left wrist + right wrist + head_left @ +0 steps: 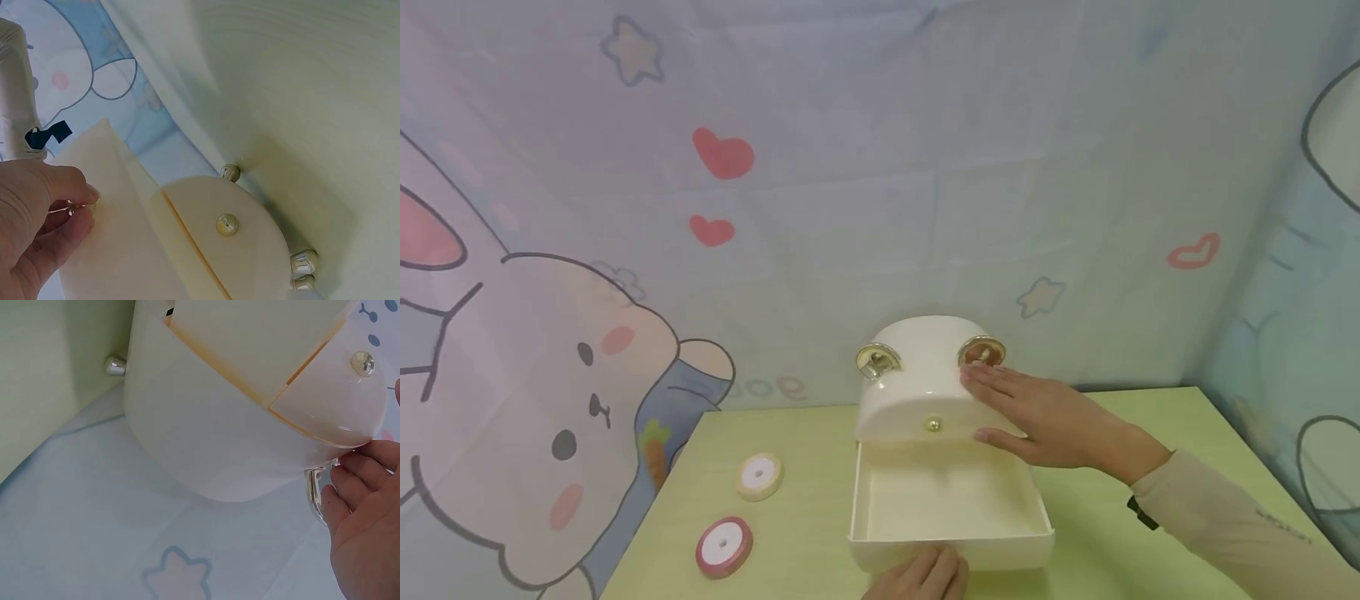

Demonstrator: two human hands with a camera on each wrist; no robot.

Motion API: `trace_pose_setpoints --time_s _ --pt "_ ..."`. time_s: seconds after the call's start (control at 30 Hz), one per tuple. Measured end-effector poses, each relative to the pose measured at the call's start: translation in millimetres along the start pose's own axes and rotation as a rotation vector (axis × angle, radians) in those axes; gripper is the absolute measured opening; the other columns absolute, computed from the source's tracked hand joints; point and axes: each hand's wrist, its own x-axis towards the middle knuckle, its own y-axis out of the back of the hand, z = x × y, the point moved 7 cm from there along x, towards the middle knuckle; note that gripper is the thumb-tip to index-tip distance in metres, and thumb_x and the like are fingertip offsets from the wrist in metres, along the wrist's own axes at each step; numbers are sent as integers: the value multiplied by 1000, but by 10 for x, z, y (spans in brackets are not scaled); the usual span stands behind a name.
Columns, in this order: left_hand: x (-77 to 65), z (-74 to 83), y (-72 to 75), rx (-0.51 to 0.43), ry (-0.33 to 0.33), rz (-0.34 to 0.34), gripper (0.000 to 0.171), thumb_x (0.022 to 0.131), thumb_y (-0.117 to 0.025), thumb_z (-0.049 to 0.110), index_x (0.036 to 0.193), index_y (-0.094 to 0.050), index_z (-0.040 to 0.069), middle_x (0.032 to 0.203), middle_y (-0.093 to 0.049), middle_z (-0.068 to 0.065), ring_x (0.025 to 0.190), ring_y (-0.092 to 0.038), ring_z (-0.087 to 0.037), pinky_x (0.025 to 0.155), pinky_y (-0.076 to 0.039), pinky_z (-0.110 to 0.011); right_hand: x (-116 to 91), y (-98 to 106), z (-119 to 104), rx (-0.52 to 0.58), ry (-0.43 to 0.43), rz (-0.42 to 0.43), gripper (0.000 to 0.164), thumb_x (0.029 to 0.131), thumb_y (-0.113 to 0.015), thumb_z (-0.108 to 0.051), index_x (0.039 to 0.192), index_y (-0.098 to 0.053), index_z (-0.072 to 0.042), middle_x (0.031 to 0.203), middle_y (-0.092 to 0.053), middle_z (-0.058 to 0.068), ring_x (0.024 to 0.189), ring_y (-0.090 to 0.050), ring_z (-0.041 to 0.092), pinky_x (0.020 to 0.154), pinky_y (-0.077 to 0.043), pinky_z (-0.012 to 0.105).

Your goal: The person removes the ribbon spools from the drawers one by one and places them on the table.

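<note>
A cream storage box point(917, 387) with a rounded top stands against the backdrop. Its drawer point(1003, 554) is pulled out towards the front. My left hand point(922, 575) is at the drawer's front; in the left wrist view, thumb and fingers pinch a small gold drawer knob point(74, 209). My right hand point(1037, 417) rests with extended fingers on the box's upper right side, near one round gold ear-like fitting point(988, 350). A matching fitting point(878, 360) sits on the left, and a second gold knob point(933, 424) is on the box's front above the drawer.
On the green table point(805, 517), left of the box, lie a cream ribbon roll point(767, 482) and a pink ribbon roll point(737, 550). A printed cloth backdrop point(850, 208) rises directly behind the table and along the right.
</note>
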Motion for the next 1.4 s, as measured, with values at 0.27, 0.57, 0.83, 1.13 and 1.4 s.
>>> trace_pose_setpoints --time_s 0.27,0.57,0.83,1.13,1.4 --pt "44 -28 2 -25 -18 -5 50 113 -33 39 98 -72 11 93 -61 3 85 -59 -9 69 -52 -14 -14 27 -8 -14 11 7 72 104 -60 -47 161 -39 -7 168 -42 10 152 -46 32 117 -47 49" --pt "101 -84 -27 -26 -11 -70 61 113 -29 49 101 -75 11 98 -66 0 91 -63 -11 73 -55 -14 0 12 -8 -22 28 32 73 104 -61 -47 162 -39 -7 168 -41 10 153 -46 31 118 -47 48" --pt "145 -181 -110 76 -71 -13 41 108 -33 6 99 -73 6 95 -66 -3 87 -58 -14 80 -55 -19 -1 -5 -2 -9 -6 6 73 105 -59 -49 162 -39 -9 168 -41 10 153 -45 31 116 -47 49" --pt "186 -324 -233 149 -86 -47 44 104 -30 -8 101 -72 6 96 -64 -2 90 -61 -13 82 -55 -19 2 -4 -1 -3 -5 8 72 105 -60 -48 162 -40 -9 168 -41 9 153 -45 30 117 -47 48" --pt "207 -486 -359 153 -33 -120 47 100 -25 -7 103 -70 8 100 -63 -1 91 -59 -12 82 -54 -16 19 18 -4 2 -11 1 72 104 -61 -48 161 -41 -9 168 -41 9 154 -44 30 118 -46 48"
